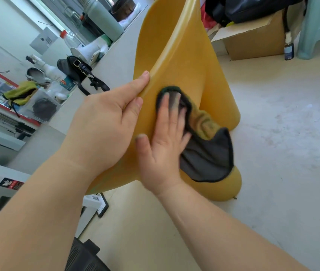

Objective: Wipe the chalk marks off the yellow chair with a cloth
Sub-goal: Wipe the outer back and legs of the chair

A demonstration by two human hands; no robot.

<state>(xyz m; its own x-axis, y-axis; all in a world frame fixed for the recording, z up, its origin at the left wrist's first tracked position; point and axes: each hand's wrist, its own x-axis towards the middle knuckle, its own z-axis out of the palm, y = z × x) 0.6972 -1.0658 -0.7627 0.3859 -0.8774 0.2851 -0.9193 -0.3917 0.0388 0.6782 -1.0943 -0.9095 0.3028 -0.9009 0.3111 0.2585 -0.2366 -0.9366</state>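
You're mid-wipe: your left hand (104, 122) grips the rim of the yellow plastic chair (176, 55) on the floor (282, 133), your right hand (163, 145) presses the dark grey cloth (208, 153) flat-fingered against it; next, probably sweep onward firmly.

Bare forearms (38, 208), bare hands (102, 124)

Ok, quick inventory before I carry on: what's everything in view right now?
chair: one, yellow, centre.
cloth: one, dark grey and green, against the chair.
cardboard box: one, brown, top right.
bag: one, black, top edge, by the box.
stool: one, pale teal, far right.
flask: one, grey-green, counter at left.
megaphone: one, white, same counter.
handbag: one, black, same counter.
left hand: one, grips the chair's edge.
right hand: one, flat, presses the cloth.
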